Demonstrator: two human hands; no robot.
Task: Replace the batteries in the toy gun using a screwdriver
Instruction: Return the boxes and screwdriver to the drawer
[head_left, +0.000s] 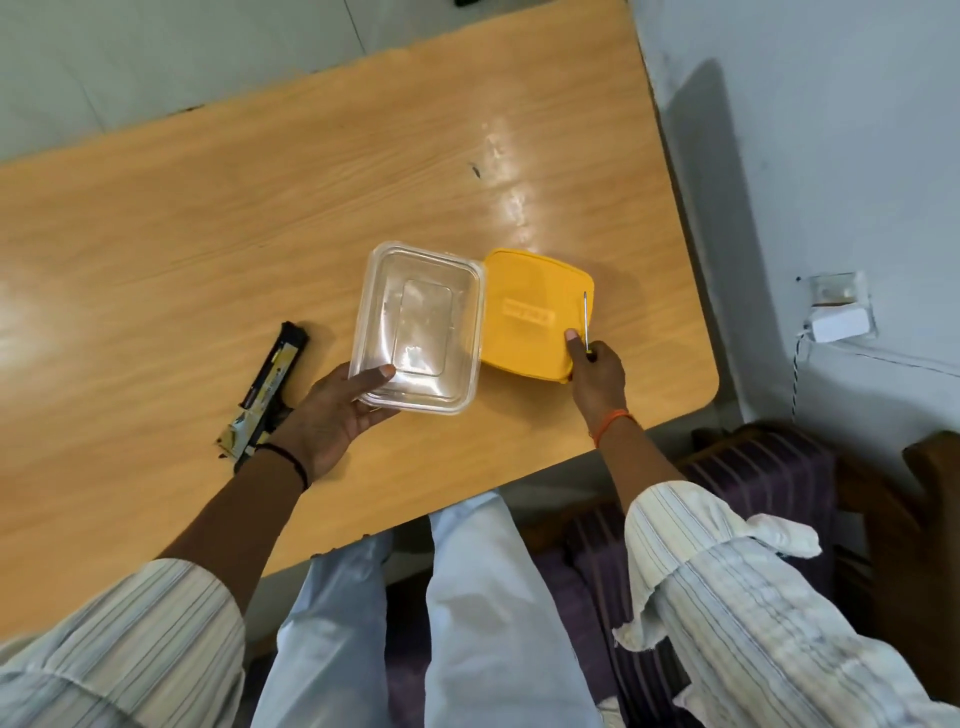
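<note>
A black and yellow toy gun (270, 384) lies on the wooden table (260, 208), left of my left hand and partly hidden by my wrist. My left hand (332, 415) grips the near corner of a clear plastic container (421, 327), thumb on its rim; the container looks empty. My right hand (595, 374) holds a thin screwdriver (585, 322) whose metal shaft points away from me, and also grips the near edge of the yellow lid (530, 312) lying just right of the container.
The table's near edge runs just in front of my lap, and its right edge stands close to a pale wall. A white adapter (841, 325) with a cord hangs on that wall. Striped dark purple fabric (753, 467) lies at the lower right.
</note>
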